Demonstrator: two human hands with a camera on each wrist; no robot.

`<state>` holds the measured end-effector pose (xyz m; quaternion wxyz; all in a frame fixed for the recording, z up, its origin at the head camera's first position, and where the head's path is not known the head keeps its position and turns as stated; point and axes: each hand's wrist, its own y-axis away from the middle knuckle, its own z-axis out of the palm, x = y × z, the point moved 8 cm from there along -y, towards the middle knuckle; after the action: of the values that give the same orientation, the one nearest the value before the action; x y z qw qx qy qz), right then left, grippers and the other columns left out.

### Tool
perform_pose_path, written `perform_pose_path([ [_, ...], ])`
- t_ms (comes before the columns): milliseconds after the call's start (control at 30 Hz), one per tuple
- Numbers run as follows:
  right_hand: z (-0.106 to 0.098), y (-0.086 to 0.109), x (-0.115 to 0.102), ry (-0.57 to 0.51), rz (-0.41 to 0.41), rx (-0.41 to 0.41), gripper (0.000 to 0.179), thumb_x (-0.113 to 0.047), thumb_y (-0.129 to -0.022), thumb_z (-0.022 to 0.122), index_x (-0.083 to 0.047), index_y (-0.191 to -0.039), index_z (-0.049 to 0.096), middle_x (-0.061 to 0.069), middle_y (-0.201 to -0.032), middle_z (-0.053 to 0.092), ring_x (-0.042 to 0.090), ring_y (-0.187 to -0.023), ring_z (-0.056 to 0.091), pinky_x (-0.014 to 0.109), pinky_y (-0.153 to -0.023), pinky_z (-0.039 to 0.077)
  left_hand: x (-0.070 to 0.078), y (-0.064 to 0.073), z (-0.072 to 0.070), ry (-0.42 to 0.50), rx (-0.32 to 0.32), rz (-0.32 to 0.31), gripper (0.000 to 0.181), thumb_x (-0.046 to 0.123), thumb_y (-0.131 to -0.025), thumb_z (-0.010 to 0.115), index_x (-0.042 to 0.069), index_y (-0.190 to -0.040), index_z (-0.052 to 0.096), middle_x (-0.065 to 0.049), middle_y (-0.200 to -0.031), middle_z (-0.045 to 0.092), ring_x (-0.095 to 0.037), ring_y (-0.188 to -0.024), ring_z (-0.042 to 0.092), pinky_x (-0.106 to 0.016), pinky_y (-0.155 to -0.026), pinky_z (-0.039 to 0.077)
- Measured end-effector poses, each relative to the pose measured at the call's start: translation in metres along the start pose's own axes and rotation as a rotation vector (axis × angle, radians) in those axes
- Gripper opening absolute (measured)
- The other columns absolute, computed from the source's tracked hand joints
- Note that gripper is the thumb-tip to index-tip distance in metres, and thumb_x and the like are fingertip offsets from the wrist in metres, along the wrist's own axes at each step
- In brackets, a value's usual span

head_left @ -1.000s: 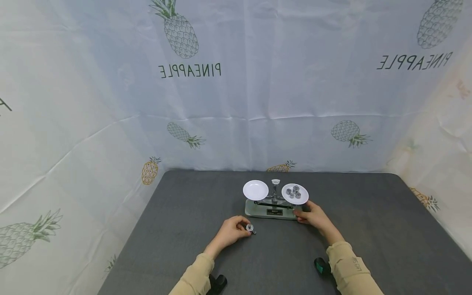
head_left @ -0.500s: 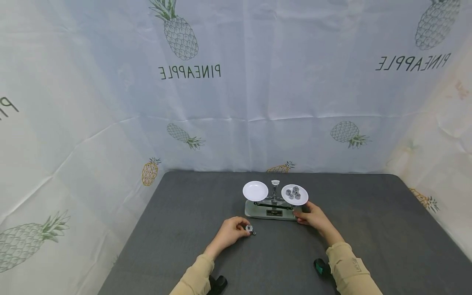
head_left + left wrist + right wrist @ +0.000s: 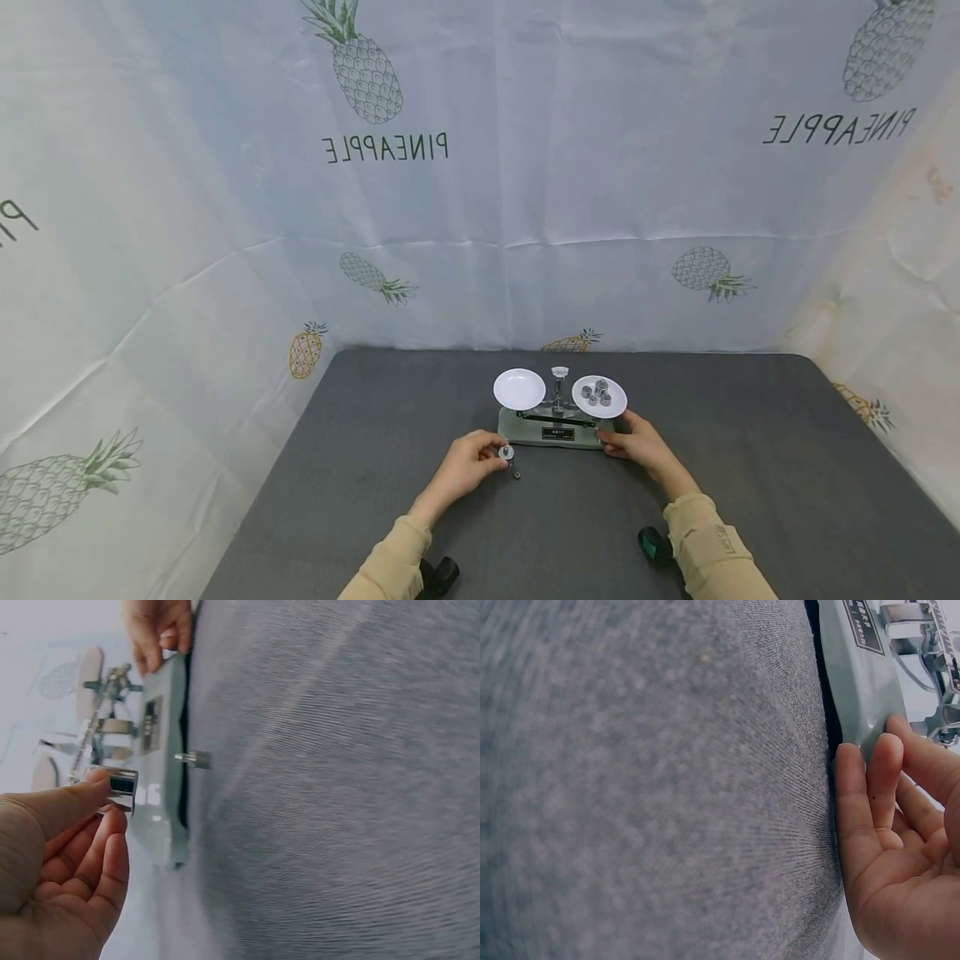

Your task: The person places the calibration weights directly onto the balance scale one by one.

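My left hand (image 3: 467,462) pinches a shiny metal balance weight (image 3: 122,787) between thumb and fingertips, held up in front of the left end of the balance scale (image 3: 536,431). A smaller weight (image 3: 517,476) stands on the table just below that hand. My right hand (image 3: 643,443) grips the right end of the scale's pale green base (image 3: 870,697), its fingers under the right pan (image 3: 617,400). Several weights (image 3: 601,387) sit together on this white pan. Nothing lies on the left pan (image 3: 519,389).
The dark grey table (image 3: 360,467) spreads around the scale. A pineapple-print cloth (image 3: 480,183) hangs behind it and at both sides. Black wrist devices (image 3: 655,543) show beside both sleeves.
My left hand has raised the pinched weight slightly, away from the small weight on the table and toward the scale. The right hand stays at the base.
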<state>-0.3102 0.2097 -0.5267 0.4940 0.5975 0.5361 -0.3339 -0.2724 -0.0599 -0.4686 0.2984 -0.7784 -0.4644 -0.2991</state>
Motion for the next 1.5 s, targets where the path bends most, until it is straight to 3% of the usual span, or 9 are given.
perform_pose_path([
  [367, 0.001, 0.001, 0.0, 0.0, -0.018, -0.023, 0.066, -0.012, -0.087, 0.064, 0.006, -0.139, 0.029, 0.026, -0.117, 0.05, 0.009, -0.072, 0.058, 0.03, -0.072, 0.056, 0.028, -0.008, -0.014, -0.03, 0.022, 0.033, 0.019, 0.017, -0.083, 0.069, 0.01, -0.101, 0.068, -0.002, -0.09, 0.064, -0.002, -0.072, 0.053, -0.017, -0.06, 0.044],
  [700, 0.002, 0.0, 0.0, -0.002, -0.02, -0.028, 0.066, -0.012, -0.087, 0.063, 0.007, -0.14, 0.028, 0.025, -0.115, 0.051, 0.009, -0.071, 0.058, 0.029, -0.072, 0.055, 0.057, -0.028, -0.037, -0.06, 0.137, 0.066, 0.023, 0.021, -0.083, 0.069, 0.01, -0.103, 0.067, -0.005, -0.092, 0.063, -0.006, -0.069, 0.054, -0.018, -0.058, 0.044],
  [933, 0.002, 0.004, 0.0, -0.021, -0.006, -0.022, 0.068, -0.008, -0.088, 0.062, 0.008, -0.141, 0.024, 0.033, -0.129, 0.039, 0.009, -0.07, 0.058, 0.031, -0.073, 0.056, 0.055, -0.045, -0.041, -0.13, 0.179, 0.04, 0.025, 0.024, -0.084, 0.068, 0.011, -0.104, 0.067, -0.004, -0.097, 0.066, -0.012, -0.075, 0.057, -0.021, -0.065, 0.043],
  [1033, 0.002, 0.003, 0.001, -0.012, -0.007, -0.017, 0.069, -0.009, -0.088, 0.062, 0.008, -0.142, 0.024, 0.032, -0.125, 0.043, 0.009, -0.07, 0.058, 0.031, -0.073, 0.056, 0.053, -0.053, -0.041, -0.183, 0.193, 0.031, 0.025, 0.026, -0.084, 0.069, 0.011, -0.103, 0.068, -0.003, -0.097, 0.067, -0.011, -0.072, 0.052, -0.027, -0.073, 0.037],
  [1167, 0.002, 0.003, 0.002, -0.009, 0.0, -0.014, 0.069, -0.01, -0.087, 0.063, 0.008, -0.142, 0.024, 0.031, -0.123, 0.043, 0.009, -0.07, 0.058, 0.031, -0.073, 0.056, 0.051, -0.061, -0.042, -0.242, 0.218, 0.02, 0.025, 0.029, -0.082, 0.069, 0.013, -0.102, 0.07, 0.0, -0.096, 0.07, -0.01, -0.069, 0.046, -0.03, -0.073, 0.026],
  [1500, 0.001, 0.003, 0.002, -0.011, -0.004, -0.013, 0.07, -0.01, -0.087, 0.064, 0.009, -0.141, 0.024, 0.029, -0.118, 0.048, 0.009, -0.069, 0.058, 0.031, -0.072, 0.056, 0.045, -0.076, -0.039, -0.302, 0.224, -0.006, 0.028, 0.031, -0.082, 0.069, 0.015, -0.105, 0.07, -0.001, -0.099, 0.07, -0.019, -0.087, 0.056, -0.034, -0.076, 0.024],
])
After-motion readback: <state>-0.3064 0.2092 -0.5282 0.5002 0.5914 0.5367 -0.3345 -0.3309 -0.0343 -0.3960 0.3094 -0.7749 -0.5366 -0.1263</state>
